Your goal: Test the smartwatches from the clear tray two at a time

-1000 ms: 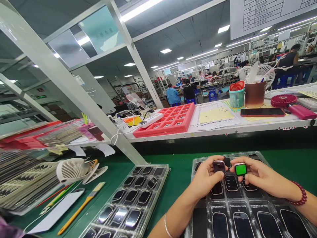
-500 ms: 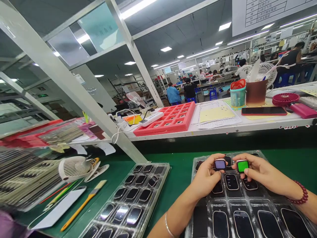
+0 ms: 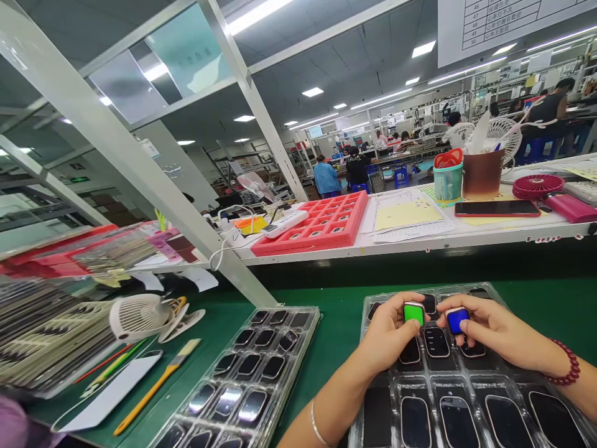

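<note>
My left hand (image 3: pixel 389 336) grips a small watch body with a lit green screen (image 3: pixel 413 312). My right hand (image 3: pixel 489 331) grips a second watch body whose screen glows blue (image 3: pixel 456 320). Both hands hover over the far end of a clear plastic tray (image 3: pixel 510 398) that holds several dark-screened watch bodies. A red bead bracelet circles my right wrist and a thin bangle my left.
A second clear tray of watch bodies (image 3: pixel 247 386) lies to the left on the green mat. A small white fan (image 3: pixel 137 317), a yellow-handled brush (image 3: pixel 156 387) and stacked trays sit further left. A slanted metal post (image 3: pixel 140 180) rises there. Behind, a white shelf carries a red tray (image 3: pixel 321 227), papers and cups.
The left watch's screen went from dark to pale purple to green. The right watch's screen went from green to blue. Both hands stayed almost in place.
</note>
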`<state>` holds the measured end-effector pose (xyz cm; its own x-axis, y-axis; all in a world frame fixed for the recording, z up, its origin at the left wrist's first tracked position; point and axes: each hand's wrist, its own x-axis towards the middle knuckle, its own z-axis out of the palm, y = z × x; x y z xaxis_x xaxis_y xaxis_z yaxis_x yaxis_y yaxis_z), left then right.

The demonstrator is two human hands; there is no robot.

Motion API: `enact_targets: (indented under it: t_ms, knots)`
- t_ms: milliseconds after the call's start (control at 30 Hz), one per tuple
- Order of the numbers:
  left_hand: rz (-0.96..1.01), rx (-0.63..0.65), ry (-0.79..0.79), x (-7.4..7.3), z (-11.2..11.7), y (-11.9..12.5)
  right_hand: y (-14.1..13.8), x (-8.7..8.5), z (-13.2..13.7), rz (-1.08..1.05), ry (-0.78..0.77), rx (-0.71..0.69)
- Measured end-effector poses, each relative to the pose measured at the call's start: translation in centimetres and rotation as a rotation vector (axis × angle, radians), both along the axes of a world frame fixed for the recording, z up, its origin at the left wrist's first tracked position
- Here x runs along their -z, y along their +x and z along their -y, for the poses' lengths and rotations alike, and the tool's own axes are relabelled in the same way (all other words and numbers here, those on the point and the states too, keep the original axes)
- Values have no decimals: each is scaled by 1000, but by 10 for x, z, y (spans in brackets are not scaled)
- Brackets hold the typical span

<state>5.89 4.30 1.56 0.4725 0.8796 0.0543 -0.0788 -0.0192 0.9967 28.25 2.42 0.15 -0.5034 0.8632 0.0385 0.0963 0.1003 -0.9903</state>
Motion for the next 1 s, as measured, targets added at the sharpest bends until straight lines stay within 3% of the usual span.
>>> enact_targets:
  t_ms: [1000]
  knots:
    - [-15, 9, 1, 2, 0, -2, 2, 3, 0, -46, -54, -7]
